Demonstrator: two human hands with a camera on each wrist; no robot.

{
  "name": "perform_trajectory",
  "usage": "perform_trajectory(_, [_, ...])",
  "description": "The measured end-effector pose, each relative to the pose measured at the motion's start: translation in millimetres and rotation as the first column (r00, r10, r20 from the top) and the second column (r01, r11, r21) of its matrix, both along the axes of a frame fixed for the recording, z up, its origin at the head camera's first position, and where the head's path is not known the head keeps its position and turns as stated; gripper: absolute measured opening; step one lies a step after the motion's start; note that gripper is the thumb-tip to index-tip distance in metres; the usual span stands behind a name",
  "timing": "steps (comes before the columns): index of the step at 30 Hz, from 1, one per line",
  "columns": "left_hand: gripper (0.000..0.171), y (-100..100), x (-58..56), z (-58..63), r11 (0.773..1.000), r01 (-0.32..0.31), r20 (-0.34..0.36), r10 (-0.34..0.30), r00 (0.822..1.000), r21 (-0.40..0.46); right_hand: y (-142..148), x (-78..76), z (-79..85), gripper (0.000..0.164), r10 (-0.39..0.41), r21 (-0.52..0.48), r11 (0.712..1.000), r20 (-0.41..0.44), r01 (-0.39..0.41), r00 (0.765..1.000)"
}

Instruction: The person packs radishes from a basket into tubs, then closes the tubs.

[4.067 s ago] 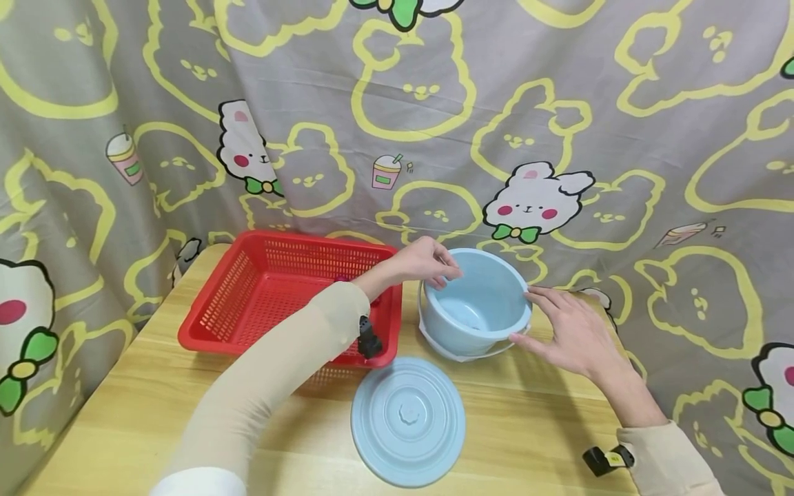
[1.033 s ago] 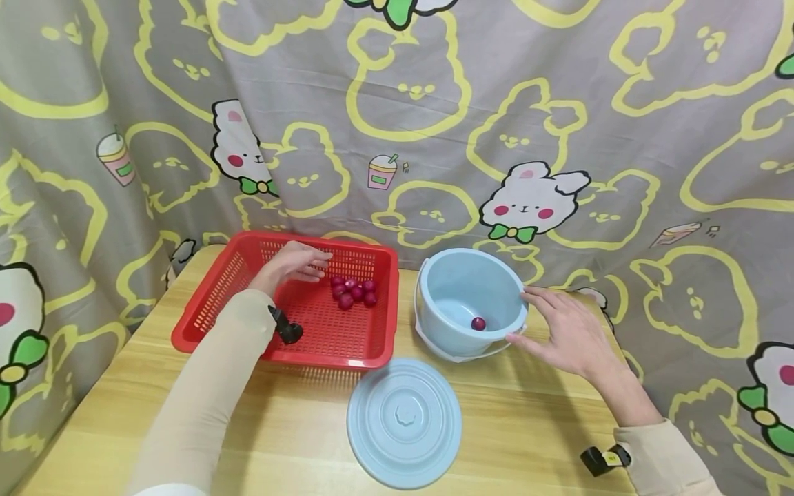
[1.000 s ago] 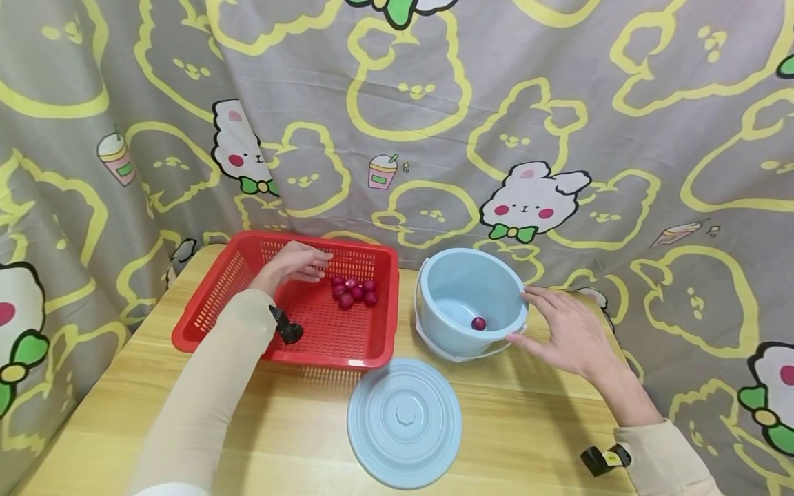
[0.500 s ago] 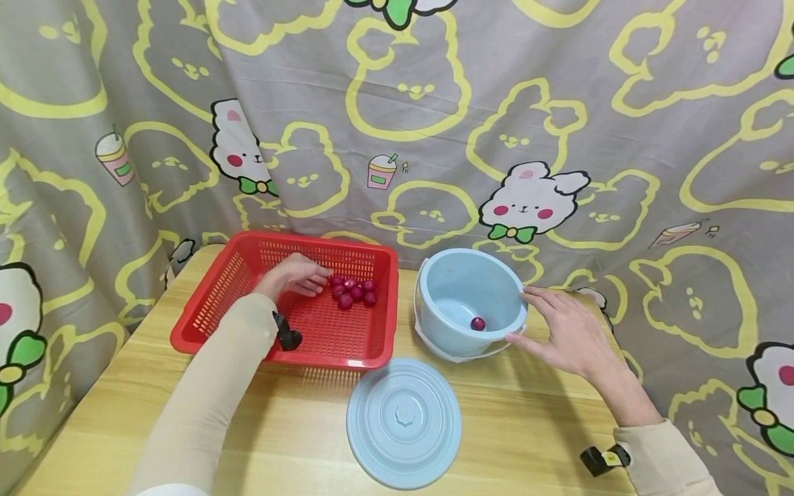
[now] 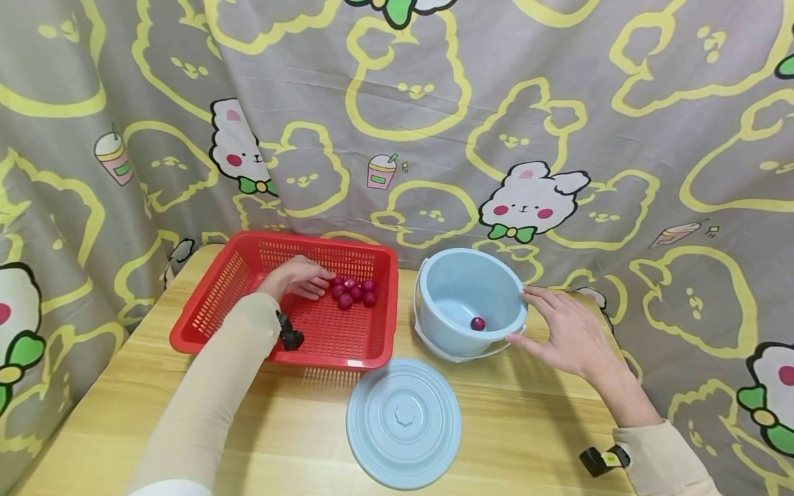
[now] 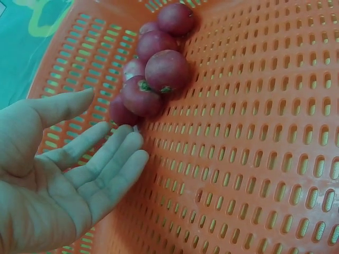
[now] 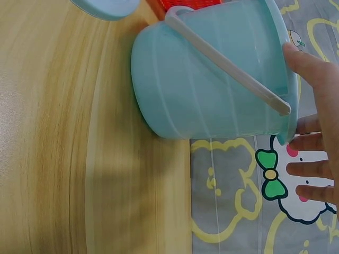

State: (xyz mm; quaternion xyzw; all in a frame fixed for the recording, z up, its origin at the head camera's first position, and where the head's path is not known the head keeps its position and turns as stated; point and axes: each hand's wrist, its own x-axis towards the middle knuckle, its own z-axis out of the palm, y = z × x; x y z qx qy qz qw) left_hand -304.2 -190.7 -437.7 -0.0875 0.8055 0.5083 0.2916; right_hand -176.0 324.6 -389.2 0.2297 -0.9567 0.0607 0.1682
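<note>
In the red plastic basket [image 5: 310,360], small round purple-red radishes [image 5: 355,293] with trimmed green stem stubs lie in a cluster. My left hand [image 5: 299,277] is inside the basket, just left of them. The left wrist view shows its palm turned up and its fingers [image 6: 119,174] loosely extended, fingertips right at the nearest radish and nothing in the grasp. A light blue bucket [image 5: 443,331] stands to the right with a single radish [image 5: 477,324] on its bottom. My right hand [image 5: 567,331] touches the bucket's rim with thumb and spread fingers, mostly straight.
A round light blue lid [image 5: 404,424] lies flat on the wooden table [image 5: 521,441] in front of the basket and bucket. The bucket's white handle [image 7: 228,66] hangs down its side. Behind the table hangs a grey curtain [image 5: 428,76] with cartoon prints.
My left hand has gone from over the bucket back into the basket, then lowered beside the radishes. One radish now shows in the bucket. My right hand stays at the rim.
</note>
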Motion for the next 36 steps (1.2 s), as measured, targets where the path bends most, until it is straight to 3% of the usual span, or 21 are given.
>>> perform_trajectory(11, [0.055, 5.4, 0.5, 0.2, 1.000, 0.009, 0.041, -0.010, 0.999, 0.013, 0.2, -0.1, -1.1, 0.081, 0.015, 0.000, 1.000, -0.004, -0.015, 1.000])
perform_trajectory(22, [0.059, 12.4, -1.6, -5.4, 0.999, -0.042, 0.054, 0.042, 0.998, 0.005, 0.2, 0.2, 0.0, 0.081, 0.009, 0.003, 1.000, 0.008, -0.009, 1.000])
perform_trajectory(36, [0.057, 15.7, -4.9, -7.6, 0.998, -0.054, 0.096, 0.057, 0.994, -0.036, -0.3, 0.1, -0.9, 0.080, 0.013, -0.007, 1.000, 0.000, -0.013, 1.000])
